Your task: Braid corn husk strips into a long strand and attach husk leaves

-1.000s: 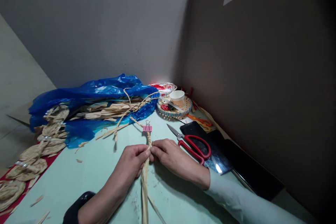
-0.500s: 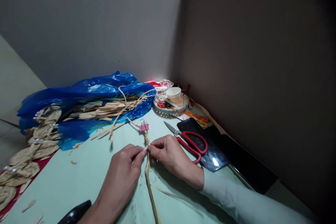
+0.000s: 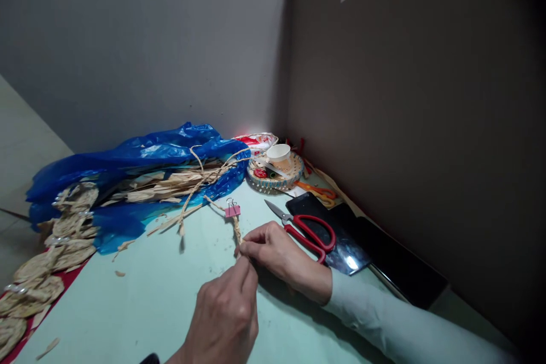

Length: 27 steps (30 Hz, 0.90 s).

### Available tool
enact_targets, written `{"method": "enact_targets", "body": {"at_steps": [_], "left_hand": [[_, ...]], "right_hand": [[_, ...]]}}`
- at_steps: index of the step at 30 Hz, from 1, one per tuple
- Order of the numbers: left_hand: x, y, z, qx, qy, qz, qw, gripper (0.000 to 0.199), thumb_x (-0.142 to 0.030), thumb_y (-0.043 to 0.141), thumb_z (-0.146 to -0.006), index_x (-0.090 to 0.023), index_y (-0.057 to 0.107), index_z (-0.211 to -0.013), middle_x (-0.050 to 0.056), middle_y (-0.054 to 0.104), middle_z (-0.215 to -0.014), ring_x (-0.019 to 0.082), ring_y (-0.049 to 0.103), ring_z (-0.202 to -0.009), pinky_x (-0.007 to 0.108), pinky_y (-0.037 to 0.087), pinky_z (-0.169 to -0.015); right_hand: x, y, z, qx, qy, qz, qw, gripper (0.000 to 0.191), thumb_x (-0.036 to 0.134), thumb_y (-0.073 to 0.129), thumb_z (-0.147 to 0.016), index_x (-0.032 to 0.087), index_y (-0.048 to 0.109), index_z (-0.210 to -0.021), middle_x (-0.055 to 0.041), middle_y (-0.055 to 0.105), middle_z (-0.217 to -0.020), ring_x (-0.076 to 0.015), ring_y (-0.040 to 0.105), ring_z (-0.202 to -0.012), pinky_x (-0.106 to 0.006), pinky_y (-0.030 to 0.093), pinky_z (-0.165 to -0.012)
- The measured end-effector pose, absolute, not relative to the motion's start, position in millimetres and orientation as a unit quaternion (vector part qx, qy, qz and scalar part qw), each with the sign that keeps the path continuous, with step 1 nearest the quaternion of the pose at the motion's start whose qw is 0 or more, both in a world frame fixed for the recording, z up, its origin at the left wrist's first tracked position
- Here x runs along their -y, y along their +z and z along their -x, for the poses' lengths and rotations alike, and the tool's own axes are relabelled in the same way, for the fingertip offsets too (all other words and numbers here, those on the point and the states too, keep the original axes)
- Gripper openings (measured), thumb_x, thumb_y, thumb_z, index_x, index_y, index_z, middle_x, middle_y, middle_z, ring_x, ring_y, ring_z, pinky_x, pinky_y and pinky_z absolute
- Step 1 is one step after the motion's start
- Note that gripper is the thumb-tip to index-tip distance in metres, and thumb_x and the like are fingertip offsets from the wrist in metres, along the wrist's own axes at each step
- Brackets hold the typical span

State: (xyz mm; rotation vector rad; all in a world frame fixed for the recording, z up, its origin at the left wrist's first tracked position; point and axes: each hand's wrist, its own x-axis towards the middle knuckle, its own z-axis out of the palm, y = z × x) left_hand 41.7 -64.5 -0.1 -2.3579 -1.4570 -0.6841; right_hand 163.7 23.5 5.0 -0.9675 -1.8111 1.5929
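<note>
A short braid of tan straw point(image 3: 238, 230) runs down from a pink binder clip point(image 3: 232, 211) on the pale green table. My right hand point(image 3: 277, 253) pinches the braid's lower end between thumb and fingers. Just below and touching it, my left hand point(image 3: 226, 310) is closed with its back to the camera; it grips the straw strands where they leave the braid, and its fingertips are mostly hidden. Red-handled scissors point(image 3: 315, 233) lie to the right, their blades partly open, across a dark phone point(image 3: 341, 250).
A blue plastic bag point(image 3: 140, 153) of straw lies at the back left, beside coiled straw pieces point(image 3: 70, 239). At the back are a woven basket point(image 3: 294, 170) with a white cup point(image 3: 278, 152), and orange scissors point(image 3: 322, 192). A black tablet point(image 3: 405, 261) lies right.
My left hand has moved right and down, turning its back to the camera, and now sits below my right hand. The long strands that hung toward me are now hidden. The view has shifted slightly.
</note>
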Motion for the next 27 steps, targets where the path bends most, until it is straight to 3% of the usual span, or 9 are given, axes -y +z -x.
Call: {"method": "enact_targets", "body": {"at_steps": [4, 6, 8, 10, 12, 14, 16, 23, 27], "left_hand": [[56, 23, -29, 0.627, -0.304, 0.713, -0.077, 0.034, -0.032, 0.046, -0.091, -0.021, 0.058, -0.061, 0.004, 0.061, -0.066, 0.019, 0.060, -0.065, 0.029, 0.042, -0.061], [47, 31, -23, 0.678, -0.343, 0.623, -0.183, 0.028, -0.037, 0.051, -0.088, -0.021, 0.060, -0.068, 0.004, 0.063, -0.072, 0.021, 0.059, -0.071, 0.031, 0.042, -0.068], [37, 32, -20, 0.652, -0.386, 0.548, -0.354, 0.020, -0.039, 0.058, -0.082, -0.020, 0.061, -0.080, 0.004, 0.065, -0.078, 0.020, 0.059, -0.077, 0.030, 0.043, -0.072], [30, 26, -21, 0.582, -0.410, 0.466, -0.525, 0.023, -0.040, 0.064, -0.077, -0.018, 0.058, -0.082, 0.002, 0.062, -0.072, 0.015, 0.057, -0.066, 0.026, 0.043, -0.064], [26, 18, -24, 0.541, -0.412, 0.406, -0.610, 0.028, -0.042, 0.066, -0.073, -0.017, 0.055, -0.076, -0.003, 0.053, -0.063, 0.006, 0.041, -0.045, 0.019, 0.033, -0.045], [24, 10, -27, 0.548, -0.404, 0.387, -0.622, 0.033, -0.046, 0.068, -0.068, -0.016, 0.053, -0.069, -0.008, 0.045, -0.056, 0.001, 0.020, -0.037, 0.018, 0.016, -0.036], [25, 6, -28, 0.563, -0.403, 0.383, -0.612, 0.034, -0.049, 0.067, -0.066, -0.017, 0.054, -0.067, -0.010, 0.039, -0.050, 0.001, 0.011, -0.036, 0.018, 0.009, -0.034], [29, 3, -30, 0.630, -0.427, 0.400, -0.511, 0.037, -0.047, 0.063, -0.072, -0.021, 0.042, -0.054, -0.012, 0.025, -0.042, 0.004, 0.015, -0.037, 0.020, 0.008, -0.037], [29, 0, -30, 0.652, -0.421, 0.416, -0.474, 0.039, -0.038, 0.062, -0.073, -0.020, 0.040, -0.045, -0.010, 0.026, -0.039, 0.005, 0.018, -0.038, 0.022, 0.007, -0.040]], "right_hand": [[-22, 10, -165, 0.645, 0.617, 0.369, 0.261, 0.021, 0.019, 0.053, -0.077, 0.012, 0.060, -0.058, 0.0019, 0.051, -0.051, -0.0085, 0.040, -0.048, -0.021, 0.028, -0.047], [-21, 15, -166, 0.633, 0.630, 0.371, 0.255, 0.022, 0.017, 0.051, -0.079, 0.012, 0.060, -0.059, 0.0033, 0.048, -0.048, -0.0075, 0.035, -0.045, -0.020, 0.025, -0.045], [-20, 18, -166, 0.629, 0.639, 0.366, 0.249, 0.024, 0.016, 0.048, -0.081, 0.012, 0.059, -0.060, 0.0036, 0.048, -0.048, -0.0073, 0.034, -0.043, -0.020, 0.025, -0.044], [-20, 18, -165, 0.633, 0.637, 0.364, 0.246, 0.027, 0.017, 0.047, -0.084, 0.013, 0.059, -0.060, 0.0029, 0.050, -0.049, -0.0077, 0.037, -0.044, -0.020, 0.026, -0.045], [-21, 16, -165, 0.646, 0.620, 0.370, 0.247, 0.027, 0.016, 0.048, -0.084, 0.013, 0.060, -0.060, 0.0015, 0.054, -0.051, -0.0085, 0.040, -0.046, -0.020, 0.028, -0.047], [-21, 15, -166, 0.662, 0.599, 0.376, 0.246, 0.026, 0.016, 0.052, -0.083, 0.012, 0.061, -0.060, -0.0001, 0.059, -0.054, -0.0096, 0.044, -0.050, -0.021, 0.030, -0.050], [-20, 19, -169, 0.697, 0.565, 0.375, 0.236, 0.028, 0.019, 0.053, -0.084, 0.013, 0.062, -0.058, -0.0015, 0.061, -0.056, -0.0111, 0.049, -0.054, -0.021, 0.033, -0.054], [-11, 44, -180, 0.867, 0.230, 0.415, 0.150, 0.027, 0.018, 0.048, -0.087, 0.015, 0.064, -0.065, -0.0055, 0.060, -0.059, -0.0123, 0.040, -0.051, -0.028, 0.022, -0.052], [-3, 43, -179, 0.886, 0.166, 0.414, 0.127, 0.024, 0.015, 0.046, -0.084, 0.016, 0.062, -0.065, -0.0066, 0.060, -0.060, -0.0128, 0.037, -0.049, -0.031, 0.020, -0.051]]}}
